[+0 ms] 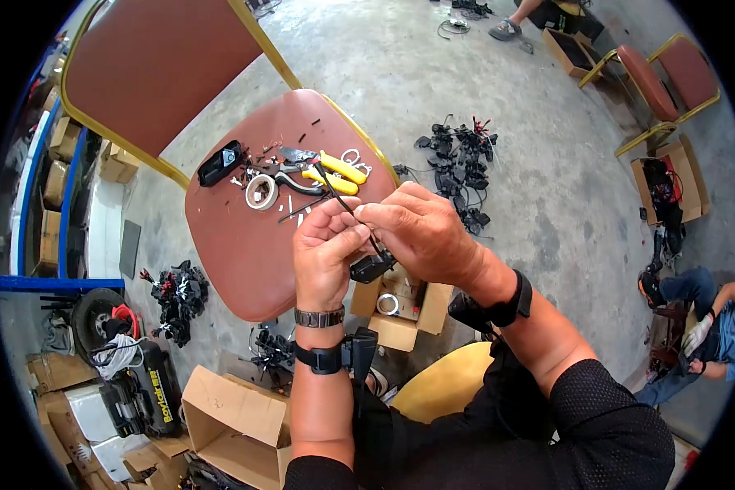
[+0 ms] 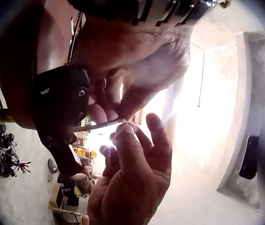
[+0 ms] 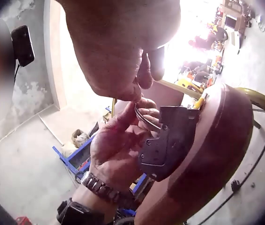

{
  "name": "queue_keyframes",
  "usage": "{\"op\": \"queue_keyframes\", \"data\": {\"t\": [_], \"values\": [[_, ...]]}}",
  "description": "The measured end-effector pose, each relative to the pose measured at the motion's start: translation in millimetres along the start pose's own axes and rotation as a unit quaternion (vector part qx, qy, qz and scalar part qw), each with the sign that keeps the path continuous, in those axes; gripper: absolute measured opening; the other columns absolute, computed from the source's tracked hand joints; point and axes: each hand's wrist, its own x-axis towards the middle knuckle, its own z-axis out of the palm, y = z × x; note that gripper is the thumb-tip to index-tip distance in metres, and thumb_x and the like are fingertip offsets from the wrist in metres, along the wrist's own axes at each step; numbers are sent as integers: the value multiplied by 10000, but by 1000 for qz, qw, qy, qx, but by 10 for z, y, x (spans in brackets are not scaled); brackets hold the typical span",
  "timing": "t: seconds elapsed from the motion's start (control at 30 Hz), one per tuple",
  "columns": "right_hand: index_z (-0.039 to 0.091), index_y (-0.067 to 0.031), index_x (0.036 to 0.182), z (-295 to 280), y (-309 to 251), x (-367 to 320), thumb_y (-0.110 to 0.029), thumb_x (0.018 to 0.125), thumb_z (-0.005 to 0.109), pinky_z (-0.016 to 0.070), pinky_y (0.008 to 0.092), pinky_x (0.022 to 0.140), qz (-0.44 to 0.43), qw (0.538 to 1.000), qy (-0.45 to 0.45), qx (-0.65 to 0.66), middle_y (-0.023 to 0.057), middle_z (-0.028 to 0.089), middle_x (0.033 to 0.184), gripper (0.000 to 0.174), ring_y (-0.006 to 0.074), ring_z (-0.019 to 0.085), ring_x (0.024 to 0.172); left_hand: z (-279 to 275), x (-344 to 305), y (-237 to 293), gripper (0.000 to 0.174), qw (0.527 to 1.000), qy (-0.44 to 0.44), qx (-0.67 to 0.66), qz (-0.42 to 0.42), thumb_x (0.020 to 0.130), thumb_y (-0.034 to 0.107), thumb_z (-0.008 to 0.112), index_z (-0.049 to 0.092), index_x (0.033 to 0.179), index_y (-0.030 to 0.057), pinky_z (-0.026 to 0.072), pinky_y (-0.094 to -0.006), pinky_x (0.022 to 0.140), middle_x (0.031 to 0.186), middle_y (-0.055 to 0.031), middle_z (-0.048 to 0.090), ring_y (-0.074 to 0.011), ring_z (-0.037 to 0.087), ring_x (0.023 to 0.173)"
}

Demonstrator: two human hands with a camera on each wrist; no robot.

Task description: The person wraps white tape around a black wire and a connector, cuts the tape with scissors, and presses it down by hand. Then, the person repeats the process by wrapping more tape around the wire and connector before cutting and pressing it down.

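Observation:
A thin black cable (image 1: 345, 202) runs between my two hands over the front of the chair seat. From its lower end hangs a black plastic housing (image 1: 373, 266), which shows small screws in the left wrist view. My left hand (image 1: 328, 245) pinches the cable between thumb and fingers, palm turned up. Close against it, my right hand (image 1: 423, 229) pinches the cable with thumb and forefinger. In the right wrist view, the fingertips of both hands meet at the thin wire end (image 3: 144, 117), partly hidden by the fingers.
On the red chair seat (image 1: 245, 269) lie yellow-handled pliers (image 1: 343, 168), a tape roll (image 1: 260, 193), a black case (image 1: 220, 163) and scraps. An open carton (image 1: 398, 328) stands below my hands. Black cabled parts (image 1: 461, 167) cover the floor beyond. Another person (image 1: 714, 335) sits at right.

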Motion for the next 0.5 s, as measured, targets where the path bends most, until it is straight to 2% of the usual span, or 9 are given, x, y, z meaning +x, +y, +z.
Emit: {"op": "queue_keyframes", "data": {"t": [0.03, 0.13, 0.17, 0.23, 0.33, 0.43, 0.5], "values": [[654, -76, 1083, -8, -5, 7, -5, 809, 667, 540, 383, 682, 1, 1000, 1, 0, 78, 646, 824, 284, 284, 636, 761, 3, 2, -5, 323, 1000, 2, 3, 3, 870, -98, 623, 607, 1189, -49, 579, -247, 714, 949, -89, 694, -134, 677, 806], [654, -55, 1074, 20, 34, -12, 4, 834, 650, 523, 332, 648, 27, 999, 14, 22, 51, 622, 773, 247, 202, 620, 690, 17, 9, -25, 324, 1000, 3, 15, 15, 865, -94, 638, 613, 1182, -35, 582, -260, 726, 963, -89, 694, -138, 675, 809], [651, -48, 1071, -1, 10, -25, 6, 844, 642, 512, 312, 641, 104, 991, -5, 89, 35, 616, 760, 233, 164, 606, 679, 19, 15, -39, 324, 1000, 1, 21, 21, 861, -87, 647, 616, 1177, -25, 585, -273, 732, 972, -87, 694, -141, 673, 812], [647, -34, 1067, -61, -78, -39, 8, 865, 624, 490, 272, 629, 253, 941, -44, 220, 3, 604, 734, 208, 89, 576, 657, 19, 17, -66, 316, 999, 0, 25, 29, 860, -86, 652, 624, 1168, -19, 584, -274, 742, 972, -85, 694, -140, 670, 818], [641, -7, 1068, -9, -10, -101, 10, 873, 610, 447, 221, 606, 352, 882, -41, 311, -33, 596, 726, 198, 27, 536, 670, 25, 15, -93, 297, 999, 0, 24, 39, 867, -100, 643, 634, 1155, -27, 575, -250, 753, 956, -85, 694, -129, 668, 830], [638, 15, 1049, 11, 61, -113, 8, 843, 635, 445, 213, 585, 374, 857, -30, 353, -12, 628, 753, 206, 41, 566, 683, 40, 11, -99, 286, 997, 0, 46, 56, 868, -107, 636, 639, 1143, -26, 565, -248, 768, 957, -81, 693, -123, 663, 841], [636, 19, 1047, -23, 90, -87, -1, 834, 639, 443, 206, 570, 412, 822, -37, 391, 0, 640, 764, 214, 44, 568, 672, 63, 1, -99, 273, 995, 8, 76, 69, 871, -111, 630, 644, 1131, -29, 551, -242, 775, 956, -72, 692, -114, 656, 845]]}}
